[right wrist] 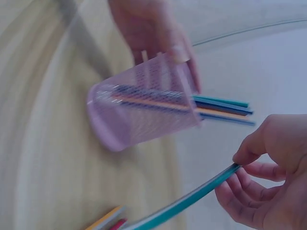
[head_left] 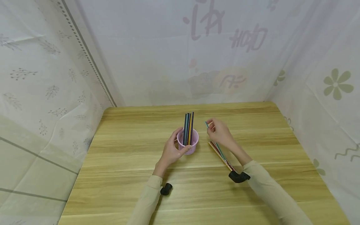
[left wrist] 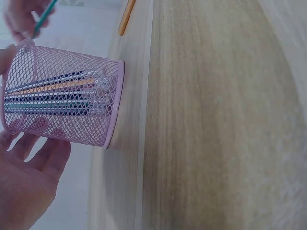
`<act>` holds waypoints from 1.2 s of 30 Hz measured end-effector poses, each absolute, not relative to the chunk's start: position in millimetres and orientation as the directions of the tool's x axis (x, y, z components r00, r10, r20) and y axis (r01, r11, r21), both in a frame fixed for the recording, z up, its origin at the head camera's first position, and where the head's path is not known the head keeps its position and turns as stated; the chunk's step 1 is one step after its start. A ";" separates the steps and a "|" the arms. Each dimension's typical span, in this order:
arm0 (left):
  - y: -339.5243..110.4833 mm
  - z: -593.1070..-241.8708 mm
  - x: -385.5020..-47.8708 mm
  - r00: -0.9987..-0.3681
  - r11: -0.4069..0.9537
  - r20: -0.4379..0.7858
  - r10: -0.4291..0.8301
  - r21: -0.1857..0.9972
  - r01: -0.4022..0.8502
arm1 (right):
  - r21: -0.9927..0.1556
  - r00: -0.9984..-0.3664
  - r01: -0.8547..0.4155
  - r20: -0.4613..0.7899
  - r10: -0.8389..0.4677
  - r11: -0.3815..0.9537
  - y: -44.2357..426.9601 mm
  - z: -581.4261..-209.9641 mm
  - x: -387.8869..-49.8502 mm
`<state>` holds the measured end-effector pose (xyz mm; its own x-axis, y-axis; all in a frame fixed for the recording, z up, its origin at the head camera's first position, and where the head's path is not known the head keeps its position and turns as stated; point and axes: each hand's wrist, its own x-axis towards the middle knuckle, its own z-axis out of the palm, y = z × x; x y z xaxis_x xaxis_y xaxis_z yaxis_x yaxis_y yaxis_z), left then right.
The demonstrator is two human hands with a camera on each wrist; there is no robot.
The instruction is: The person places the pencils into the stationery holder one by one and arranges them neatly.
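Observation:
My left hand (head_left: 170, 153) grips a pink mesh pencil cup (head_left: 196, 140) around its side, thumb near the rim. Several pencils (head_left: 189, 128), dark ones and a yellow one among them, stand in the cup with their upper ends above the rim. In the left wrist view they show through the cup's mesh (left wrist: 111, 115). To the right of the cup, my right hand (head_left: 221, 132) pinches a green pencil (right wrist: 192, 199) near its upper end, thumb against fingers. The pencil slants down toward a few other pencils (head_left: 217, 153) lying on the table.
The wooden table (head_left: 118, 162) has a white patterned curtain (head_left: 157, 62) behind it and at both sides. A black camera mount (head_left: 239, 177) on my right wrist overlaps the near ends of the loose pencils. Another black mount (head_left: 166, 189) is at my left wrist.

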<state>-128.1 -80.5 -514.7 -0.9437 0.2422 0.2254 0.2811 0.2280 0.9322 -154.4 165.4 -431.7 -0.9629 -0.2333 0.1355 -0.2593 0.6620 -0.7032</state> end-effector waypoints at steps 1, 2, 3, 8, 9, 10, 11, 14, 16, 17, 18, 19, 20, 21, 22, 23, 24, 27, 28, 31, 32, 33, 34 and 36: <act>-81.1 -517.5 -129.2 -0.943 0.228 0.230 0.239 0.931 0.285 | -0.709 -0.962 -0.265 0.148 -0.230 0.653 163.3 -427.2 -155.9; -81.4 -517.7 -129.3 -0.943 0.226 0.233 0.238 0.931 0.287 | -0.717 -0.961 -0.269 0.160 -0.225 0.643 161.4 -422.5 -157.2; -81.3 -517.6 -129.5 -0.943 0.223 0.235 0.237 0.931 0.288 | -0.725 -0.961 -0.272 0.172 -0.216 0.632 159.2 -417.9 -158.6; -81.3 -517.4 -129.2 -0.942 0.245 0.233 0.244 0.925 0.292 | -0.756 -0.954 -0.301 0.246 -0.173 0.581 149.4 -395.6 -164.2; -81.2 -517.4 -129.1 -0.942 0.253 0.231 0.245 0.922 0.292 | -0.762 -0.951 -0.307 0.262 -0.162 0.571 147.4 -391.6 -165.3; -81.2 -517.3 -128.9 -0.940 0.261 0.233 0.248 0.919 0.296 | -0.765 -0.947 -0.318 0.283 -0.153 0.560 145.5 -387.7 -166.6; -81.1 -517.3 -128.7 -0.940 0.266 0.233 0.249 0.917 0.297 | -0.768 -0.943 -0.327 0.301 -0.140 0.550 143.6 -384.1 -168.0; -81.2 -517.1 -127.9 -0.941 0.268 0.231 0.248 0.917 0.296 | -0.781 -0.932 -0.349 0.346 -0.106 0.518 138.3 -375.6 -172.3; -81.3 -517.0 -127.6 -0.941 0.265 0.232 0.245 0.918 0.295 | -0.794 -0.923 -0.363 0.377 -0.075 0.487 134.6 -370.6 -174.9; -81.3 -517.0 -127.6 -0.942 0.262 0.230 0.244 0.920 0.292 | -0.799 -0.919 -0.370 0.390 -0.059 0.474 132.8 -368.6 -176.0; -81.4 -517.0 -127.6 -0.942 0.256 0.231 0.242 0.922 0.292 | -0.803 -0.913 -0.380 0.406 -0.044 0.459 130.7 -366.5 -176.9; -81.5 -517.0 -127.8 -0.942 0.249 0.234 0.241 0.923 0.293 | -0.806 -0.905 -0.392 0.424 -0.030 0.445 128.5 -364.6 -177.6; -81.4 -516.9 -128.0 -0.941 0.243 0.237 0.240 0.924 0.295 | -0.807 -0.898 -0.403 0.441 -0.015 0.432 126.0 -362.6 -178.0; -81.3 -516.7 -128.2 -0.941 0.236 0.241 0.238 0.925 0.297 | -0.806 -0.889 -0.416 0.458 -0.002 0.421 123.5 -361.1 -178.3; -80.8 -516.0 -127.9 -0.941 0.233 0.244 0.236 0.926 0.298 | -0.804 -0.881 -0.427 0.473 0.010 0.414 121.4 -360.4 -178.9; -80.2 -514.8 -127.2 -0.940 0.230 0.245 0.235 0.926 0.299 | -0.803 -0.873 -0.437 0.487 0.022 0.405 119.2 -360.0 -179.4; -79.7 -512.9 -126.5 -0.940 0.227 0.245 0.235 0.927 0.299 | -0.802 -0.866 -0.446 0.498 0.034 0.396 116.9 -360.1 -179.9; -78.8 -500.3 -121.6 -0.938 0.225 0.244 0.245 0.927 0.300 | -0.806 -0.856 -0.459 0.513 0.056 0.374 110.8 -362.8 -181.1; -78.8 -495.5 -119.8 -0.938 0.228 0.240 0.251 0.927 0.298 | -0.808 -0.857 -0.459 0.512 0.057 0.370 109.0 -364.7 -181.4; -79.2 -481.7 -114.9 -0.935 0.229 0.234 0.265 0.927 0.297 | -0.817 -0.868 -0.446 0.494 0.045 0.366 104.4 -372.6 -181.8; -79.3 -481.1 -114.6 -0.936 0.230 0.231 0.267 0.928 0.294 | -0.817 -0.873 -0.440 0.487 0.036 0.373 103.1 -375.9 -182.2; -79.2 -483.9 -115.7 -0.937 0.231 0.228 0.265 0.928 0.291 | -0.817 -0.876 -0.437 0.481 0.027 0.378 101.9 -379.2 -182.3; -79.0 -487.0 -116.8 -0.938 0.230 0.227 0.261 0.929 0.289 | -0.819 -0.882 -0.430 0.472 0.019 0.381 100.9 -382.2 -182.4; -79.0 -495.0 -119.6 -0.940 0.224 0.230 0.252 0.931 0.288 | -0.821 -0.890 -0.418 0.456 0.006 0.389 99.1 -388.0 -182.2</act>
